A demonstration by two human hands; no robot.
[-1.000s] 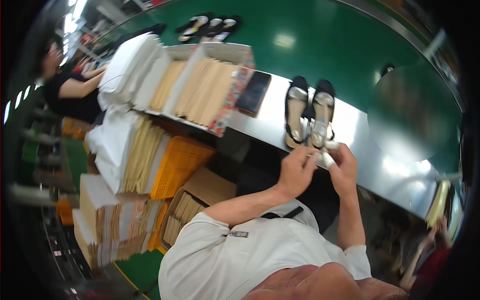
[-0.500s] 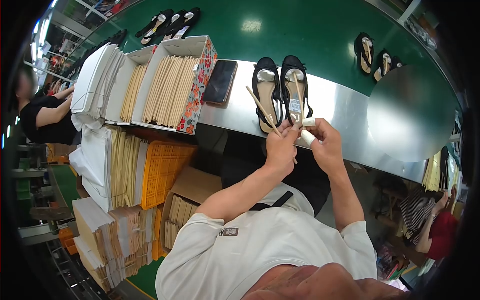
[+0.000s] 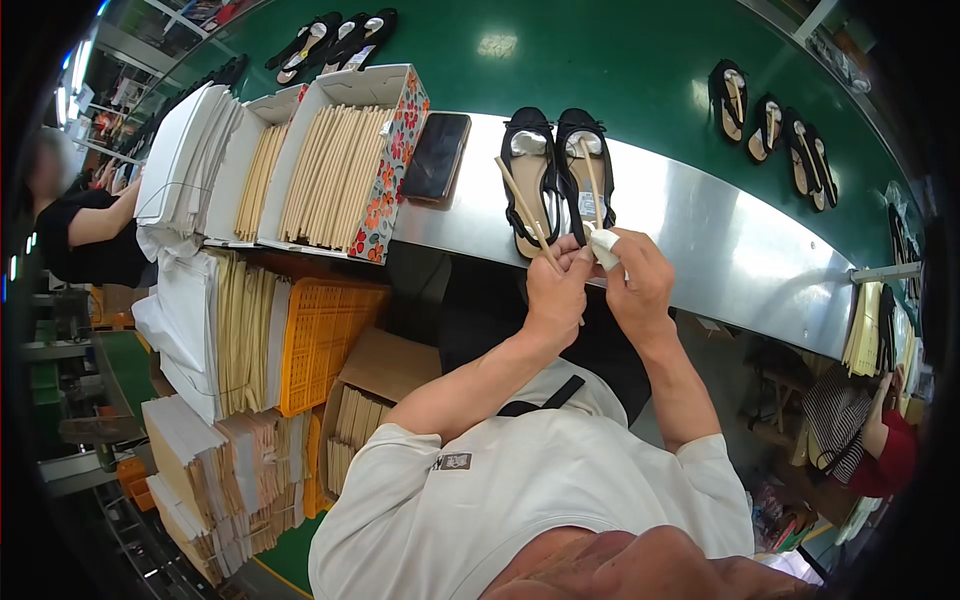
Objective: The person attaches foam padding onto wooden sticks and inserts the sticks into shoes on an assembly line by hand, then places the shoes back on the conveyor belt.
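Two black slingback flats (image 3: 527, 180) with bows and beige insoles lie side by side on the metal table edge, toes pointing away from me. Silvery stuffing fills both toes. A wooden stick (image 3: 590, 175) runs lengthwise inside the right-hand shoe (image 3: 580, 125). My left hand (image 3: 558, 295) is closed around more wooden sticks (image 3: 513, 188), which slant over the left shoe, and its fingertips touch the right shoe's heel. My right hand (image 3: 640, 275), with white tape on its fingertips, pinches at that heel, where the stick's lower end is partly hidden.
A floral box (image 3: 392, 175) full of wooden sticks stands left, beside a phone (image 3: 437, 157). Paper bundles (image 3: 180, 165) and an orange crate (image 3: 330, 340) are further left. More black shoes (image 3: 728, 100) lie on the green surface. Other people are at both sides.
My right fingers have closed in over the heel end of the stick. The blurred round patch at the right is gone, showing more shoes there. The left hand stays nearly in place.
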